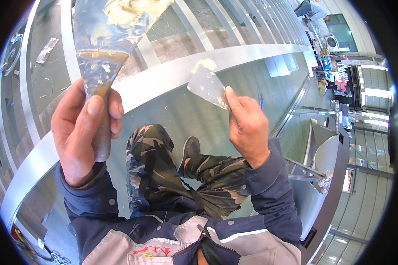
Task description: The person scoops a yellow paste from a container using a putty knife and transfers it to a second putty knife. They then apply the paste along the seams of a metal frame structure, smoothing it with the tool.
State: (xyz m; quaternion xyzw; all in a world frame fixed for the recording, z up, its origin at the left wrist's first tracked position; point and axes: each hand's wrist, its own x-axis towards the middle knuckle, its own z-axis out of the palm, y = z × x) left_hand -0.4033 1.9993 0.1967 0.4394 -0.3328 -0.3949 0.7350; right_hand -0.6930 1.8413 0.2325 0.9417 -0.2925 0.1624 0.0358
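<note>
My left hand (82, 128) is wrapped round the handle of a wide putty knife (102, 73), held upright with its blade away from me. Pale yellow putty (130, 12) lies smeared on the far part of that blade, which runs out of the top of the view. My right hand (250, 126) grips a smaller flat scraper (208, 88), thumb along its near edge; any handle is hidden in the fist. A dab of the same putty sits on the scraper's far tip. The two tools are apart. Beyond them runs a pale metal frame bar (159, 75).
Parallel metal bars (192, 24) of the frame stretch across the far side. Crumpled wrapping (46, 50) lies at far left. A grey metal structure (314, 176) stands close on my right. Another person (311, 11) is at far right, near cluttered shelving (336, 75).
</note>
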